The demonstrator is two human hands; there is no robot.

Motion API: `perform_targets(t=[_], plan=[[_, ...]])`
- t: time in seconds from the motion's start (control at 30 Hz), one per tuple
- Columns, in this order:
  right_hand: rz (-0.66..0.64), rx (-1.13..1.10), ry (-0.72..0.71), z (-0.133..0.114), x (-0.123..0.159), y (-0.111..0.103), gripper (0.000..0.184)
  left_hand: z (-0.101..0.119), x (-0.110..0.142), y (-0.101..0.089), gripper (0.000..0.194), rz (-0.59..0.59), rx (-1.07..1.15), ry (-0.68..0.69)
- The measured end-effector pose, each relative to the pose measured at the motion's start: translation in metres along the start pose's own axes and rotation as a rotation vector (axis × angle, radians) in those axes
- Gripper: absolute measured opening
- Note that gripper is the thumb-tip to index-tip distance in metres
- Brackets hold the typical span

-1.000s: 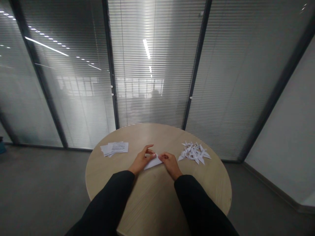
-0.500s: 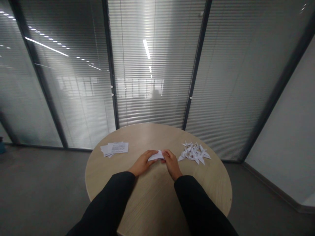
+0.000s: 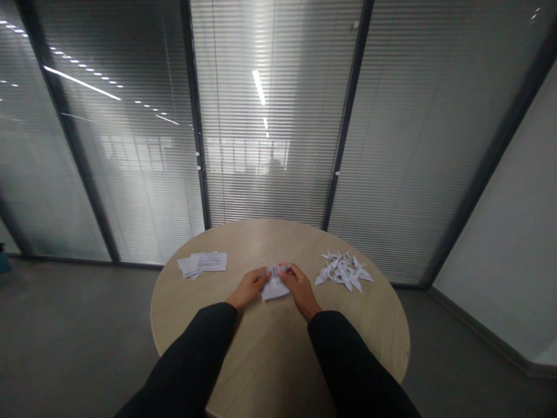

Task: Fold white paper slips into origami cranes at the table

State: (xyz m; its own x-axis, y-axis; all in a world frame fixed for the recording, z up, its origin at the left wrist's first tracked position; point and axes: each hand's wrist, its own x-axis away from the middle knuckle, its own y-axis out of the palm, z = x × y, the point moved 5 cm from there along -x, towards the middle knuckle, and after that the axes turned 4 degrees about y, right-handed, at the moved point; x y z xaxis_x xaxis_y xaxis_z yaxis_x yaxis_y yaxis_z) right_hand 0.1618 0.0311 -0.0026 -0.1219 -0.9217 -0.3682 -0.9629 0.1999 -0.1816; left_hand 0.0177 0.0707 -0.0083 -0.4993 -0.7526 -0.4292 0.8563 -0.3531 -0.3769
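Round wooden table: printed paper sheets on left side, white paper origami cranes on right, folded white paper between.

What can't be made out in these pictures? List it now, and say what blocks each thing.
All from the head view:

The folded white paper: the left hand and right hand cover its top, hiding the folds there.

The printed sheets: the text is too small to read.

The pile of folded paper shapes: the pieces overlap and are too small to count.

The dark shape behind the blinds: blurred by the slats, so it cannot be identified.
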Motion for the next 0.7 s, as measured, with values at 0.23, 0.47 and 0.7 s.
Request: perform_targets(t=[0.23, 0.47, 0.7], plan=[[-0.015, 0.004, 0.013, 0.004, -0.001, 0.001, 0.027, -0.006, 0.001, -0.003, 0.042, 0.038, -0.097, -0.085], [0.023, 0.007, 0.032, 0.017, -0.006, 0.000, 0.026, -0.004, 0.001, -0.006, 0.038, 0.111, -0.138, -0.080], [0.011, -0.058, 0.112, 0.024, -0.006, -0.001, 0.041, -0.009, 0.000, -0.005, 0.041, 0.073, -0.025, -0.099]])
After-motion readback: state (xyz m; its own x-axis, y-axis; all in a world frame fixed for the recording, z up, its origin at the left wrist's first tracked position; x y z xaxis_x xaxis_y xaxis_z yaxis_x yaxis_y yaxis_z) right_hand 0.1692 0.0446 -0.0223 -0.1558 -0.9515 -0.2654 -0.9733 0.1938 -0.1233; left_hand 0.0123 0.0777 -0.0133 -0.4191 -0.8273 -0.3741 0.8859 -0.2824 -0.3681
